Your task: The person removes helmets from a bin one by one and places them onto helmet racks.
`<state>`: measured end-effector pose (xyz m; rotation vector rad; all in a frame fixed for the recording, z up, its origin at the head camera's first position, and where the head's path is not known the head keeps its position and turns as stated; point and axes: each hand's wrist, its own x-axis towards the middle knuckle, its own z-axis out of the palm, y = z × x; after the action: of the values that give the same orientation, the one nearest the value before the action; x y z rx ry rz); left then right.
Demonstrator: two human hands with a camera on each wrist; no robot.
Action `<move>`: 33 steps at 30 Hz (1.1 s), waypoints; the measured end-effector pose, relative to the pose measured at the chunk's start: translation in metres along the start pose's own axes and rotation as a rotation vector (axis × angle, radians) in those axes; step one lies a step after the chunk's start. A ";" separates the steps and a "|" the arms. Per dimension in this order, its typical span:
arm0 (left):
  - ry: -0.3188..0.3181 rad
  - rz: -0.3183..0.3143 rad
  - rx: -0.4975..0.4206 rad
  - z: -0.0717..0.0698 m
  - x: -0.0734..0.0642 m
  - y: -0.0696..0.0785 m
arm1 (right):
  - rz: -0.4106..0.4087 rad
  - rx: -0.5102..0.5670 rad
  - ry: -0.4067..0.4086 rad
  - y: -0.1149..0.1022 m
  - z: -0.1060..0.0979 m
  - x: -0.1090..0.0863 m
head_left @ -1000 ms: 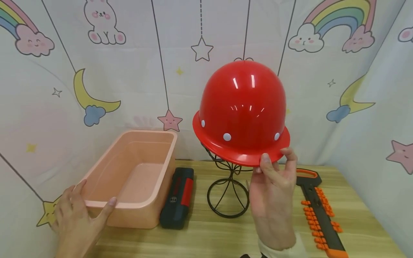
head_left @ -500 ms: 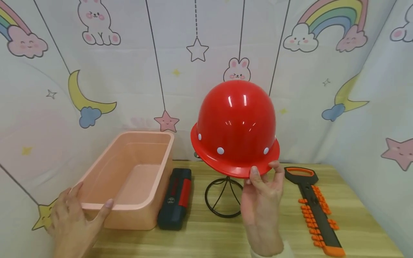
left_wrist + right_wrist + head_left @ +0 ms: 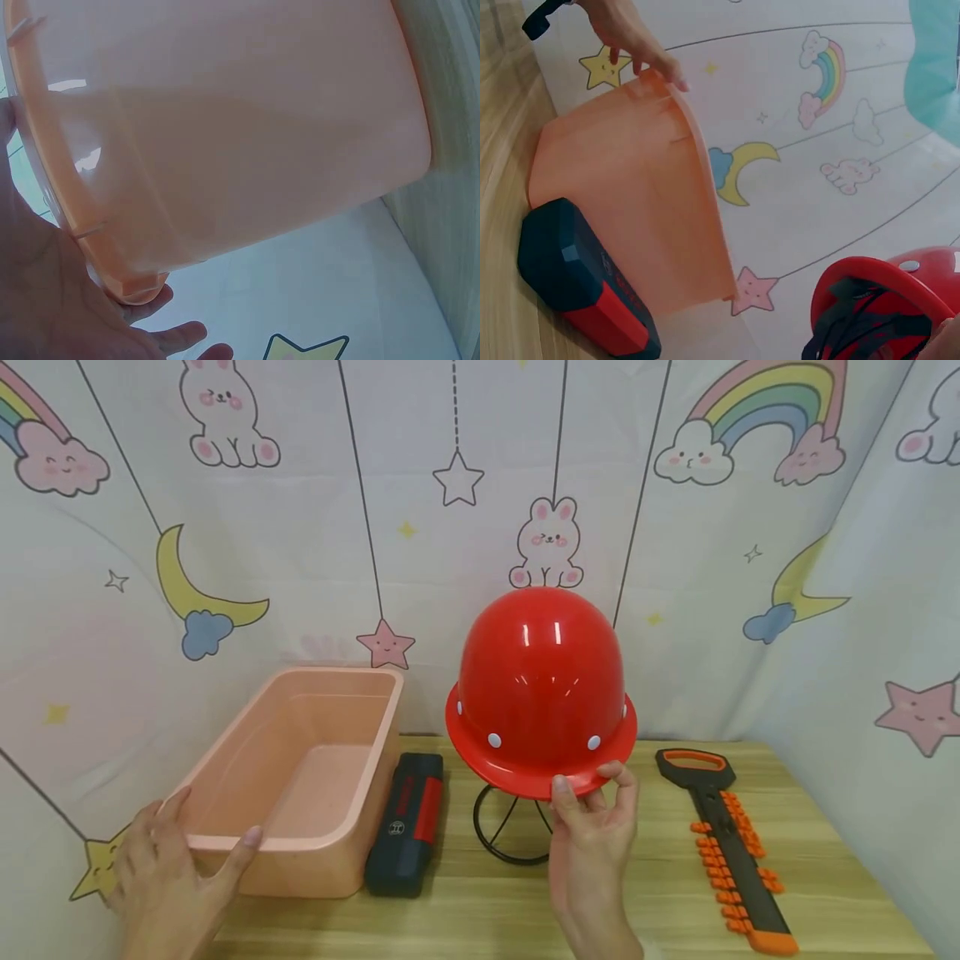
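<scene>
A red hard hat (image 3: 542, 693) with white rivets is over a black wire stand (image 3: 517, 860), hiding its upper part; whether it touches the stand cannot be told. My right hand (image 3: 596, 852) pinches its near brim between thumb and fingers. In the right wrist view, dark straps show inside the hard hat (image 3: 922, 281). At the left is a peach plastic bin (image 3: 390, 718) with nothing inside. My left hand (image 3: 176, 872) rests on its near left corner, thumb on the front rim, fingers spread along the side. The left wrist view shows the bin's wall (image 3: 262, 150) close up.
Right beside the bin lies a dark blue and red tool case (image 3: 405, 827). A black and orange tool (image 3: 735, 852) with rows of orange clips lies at the right on the wooden table (image 3: 480, 910). Patterned cloth (image 3: 315, 543) hangs behind and on both sides.
My right hand has lowered the hard hat and moved it slightly left, covering more of the wire stand. The left hand stays at the bin's corner. The head view has shifted slightly.
</scene>
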<state>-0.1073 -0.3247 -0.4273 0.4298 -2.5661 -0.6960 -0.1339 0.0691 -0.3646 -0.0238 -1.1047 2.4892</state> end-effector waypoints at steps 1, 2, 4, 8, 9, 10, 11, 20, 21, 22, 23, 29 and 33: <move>-0.001 0.001 -0.001 0.000 0.000 0.000 | -0.001 -0.023 -0.005 0.000 -0.001 0.000; -0.001 0.002 -0.002 0.000 0.000 0.001 | 0.001 -0.041 -0.010 0.001 -0.003 -0.001; -0.001 0.007 -0.008 0.000 0.001 0.001 | 0.005 -0.089 -0.015 0.001 -0.005 -0.001; -0.004 0.006 -0.007 -0.001 0.000 0.002 | 0.032 -0.165 -0.005 0.002 -0.011 -0.001; -0.005 0.004 -0.006 -0.001 0.000 0.002 | 0.045 -0.179 -0.001 0.002 -0.013 0.000; -0.007 0.000 -0.003 -0.001 -0.001 0.002 | 0.062 -0.185 0.002 0.002 -0.016 0.000; -0.008 -0.004 0.000 -0.001 -0.001 0.002 | 0.079 -0.190 0.004 0.002 -0.018 0.002; -0.004 0.005 -0.023 -0.001 -0.001 -0.002 | 0.115 -0.354 -0.090 -0.014 -0.040 0.022; -0.003 0.009 -0.024 -0.001 -0.001 -0.002 | 0.109 -0.377 -0.111 -0.016 -0.042 0.024; 0.000 0.012 -0.024 -0.001 0.000 -0.003 | 0.102 -0.391 -0.133 -0.018 -0.043 0.026; 0.002 0.014 -0.024 -0.002 0.000 -0.003 | 0.093 -0.406 -0.153 -0.020 -0.044 0.027; 0.008 0.027 -0.030 -0.002 0.000 -0.003 | 0.055 -0.450 -0.228 -0.027 -0.049 0.030; 0.016 0.038 -0.036 -0.003 0.000 -0.003 | 0.048 -0.475 -0.259 -0.029 -0.051 0.028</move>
<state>-0.1059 -0.3284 -0.4267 0.3730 -2.5357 -0.7210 -0.1398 0.1331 -0.3754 0.1400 -1.8005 2.2544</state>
